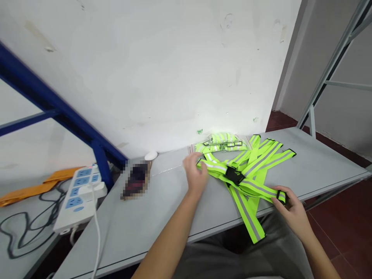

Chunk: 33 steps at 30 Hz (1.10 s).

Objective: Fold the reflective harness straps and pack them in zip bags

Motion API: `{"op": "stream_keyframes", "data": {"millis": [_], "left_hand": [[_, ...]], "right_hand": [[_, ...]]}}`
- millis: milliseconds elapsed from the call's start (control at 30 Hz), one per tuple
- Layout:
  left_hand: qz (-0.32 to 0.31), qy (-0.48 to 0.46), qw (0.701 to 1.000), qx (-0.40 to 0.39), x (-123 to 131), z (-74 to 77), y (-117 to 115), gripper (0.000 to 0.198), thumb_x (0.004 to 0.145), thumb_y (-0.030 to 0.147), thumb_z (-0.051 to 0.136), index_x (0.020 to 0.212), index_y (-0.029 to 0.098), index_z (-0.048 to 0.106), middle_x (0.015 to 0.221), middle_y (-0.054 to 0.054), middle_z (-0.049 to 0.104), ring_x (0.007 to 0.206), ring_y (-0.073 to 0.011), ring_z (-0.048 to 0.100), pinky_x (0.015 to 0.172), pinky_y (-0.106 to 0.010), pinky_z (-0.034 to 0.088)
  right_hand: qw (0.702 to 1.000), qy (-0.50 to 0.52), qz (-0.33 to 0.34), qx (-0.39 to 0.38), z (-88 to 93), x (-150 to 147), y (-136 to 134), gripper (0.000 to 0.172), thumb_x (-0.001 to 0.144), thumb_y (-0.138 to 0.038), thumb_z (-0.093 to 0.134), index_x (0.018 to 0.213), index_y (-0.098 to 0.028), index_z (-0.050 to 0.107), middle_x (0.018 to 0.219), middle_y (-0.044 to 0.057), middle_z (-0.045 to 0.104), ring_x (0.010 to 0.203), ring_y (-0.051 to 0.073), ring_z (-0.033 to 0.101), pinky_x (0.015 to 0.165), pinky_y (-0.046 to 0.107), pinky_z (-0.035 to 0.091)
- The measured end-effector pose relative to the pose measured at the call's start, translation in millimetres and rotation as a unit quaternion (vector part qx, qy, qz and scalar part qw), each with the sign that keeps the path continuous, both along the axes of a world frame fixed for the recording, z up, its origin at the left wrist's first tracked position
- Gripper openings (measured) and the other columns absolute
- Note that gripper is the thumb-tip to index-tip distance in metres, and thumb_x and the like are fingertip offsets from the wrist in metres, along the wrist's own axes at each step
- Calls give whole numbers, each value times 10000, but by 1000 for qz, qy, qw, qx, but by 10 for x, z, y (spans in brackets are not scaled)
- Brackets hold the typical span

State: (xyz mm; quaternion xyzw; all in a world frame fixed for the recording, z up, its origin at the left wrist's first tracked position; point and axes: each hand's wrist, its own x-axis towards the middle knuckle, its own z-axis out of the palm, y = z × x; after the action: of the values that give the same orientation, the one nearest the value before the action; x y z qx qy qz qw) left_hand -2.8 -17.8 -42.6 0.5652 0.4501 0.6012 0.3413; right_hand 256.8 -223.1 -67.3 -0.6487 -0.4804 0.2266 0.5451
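A neon yellow-green reflective strap vest (247, 170) with grey stripes and a black buckle lies spread on the grey table (162, 217). My left hand (195, 173) pinches one strap at the vest's left end. My right hand (290, 207) grips another strap end at the table's front edge, fingers curled round it. One strap hangs over the edge toward my lap. Behind the vest, against the wall, lie folded vests in clear bags (225, 140).
A white power strip (80, 195) with a plugged-in cord rests at the left, beside black cables and an orange strip (37, 186). A blurred dark object (136, 180) and a small white round thing (150, 155) sit near the wall. A blue frame post (101, 162) stands left; a grey rack is on the right.
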Motion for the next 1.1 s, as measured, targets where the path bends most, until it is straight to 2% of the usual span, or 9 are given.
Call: {"op": "stream_keyframes", "data": {"millis": [33,100,200,267,500,667,767,933,1100], "left_hand": [[-94,136,983,82,37,35,-115,298,760,188,620,1055,230,614,1190,-83,602,1210,-265,489,1077,-458,338],[-295,321,876,204,128,89,-318,429,790,273,623,1215,251,565,1239,-83,601,1208,-273,486,1088,-472,304],[-363,436,787,242,247,112,-456,704,787,470,659,1402,253,392,1334,-83,548,1247,-284,430,1094,-468,261],[-338,479,777,230,297,92,-427,703,813,468,641,1419,249,361,1308,-83,565,1196,-273,453,1058,-454,285],[-265,517,770,266,448,14,-208,354,812,58,529,1122,218,586,1036,-53,656,974,-229,500,871,-378,327],[-191,512,762,347,498,42,-211,226,916,78,427,937,212,608,868,-34,658,854,-190,510,803,-352,329],[-193,531,745,355,517,20,-256,229,957,136,397,894,214,603,795,-29,626,795,-182,501,727,-328,339],[-256,578,711,309,533,12,-468,219,904,122,488,1088,215,562,965,-51,613,933,-216,520,811,-349,400],[-316,539,727,287,306,39,-685,441,880,127,501,1314,181,451,1286,-93,561,1188,-240,471,1004,-382,386]], "right_hand": [[1000,-14,5,-2,1,29,4,326,793,-371,671,1087,-242,615,1068,71,664,992,261,613,780,334,531],[999,-40,25,-12,2,93,6,351,809,-366,655,1133,-246,592,1109,70,649,1027,261,604,785,330,531],[995,-68,56,-37,9,151,-15,387,825,-348,642,1191,-250,562,1142,76,636,1053,260,594,774,319,536],[995,-67,62,-39,26,144,-34,395,831,-344,637,1204,-247,552,1149,84,632,1027,256,603,739,311,545],[996,-86,-5,6,256,-5,-33,304,838,-350,629,1118,-247,576,1065,81,640,952,244,613,693,292,527],[990,-85,-50,105,412,-111,-29,268,817,-313,654,1070,-243,602,1026,93,646,955,266,615,786,365,518],[981,-65,-68,167,430,-209,30,180,834,-355,642,975,-249,605,906,74,626,875,253,599,745,385,501],[954,-45,-57,292,499,-361,329,318,820,-524,623,689,-244,549,658,14,480,723,239,551,743,472,498],[983,-19,53,177,685,-466,764,324,743,-481,721,748,-250,494,660,-15,538,595,187,563,578,342,479]]}}
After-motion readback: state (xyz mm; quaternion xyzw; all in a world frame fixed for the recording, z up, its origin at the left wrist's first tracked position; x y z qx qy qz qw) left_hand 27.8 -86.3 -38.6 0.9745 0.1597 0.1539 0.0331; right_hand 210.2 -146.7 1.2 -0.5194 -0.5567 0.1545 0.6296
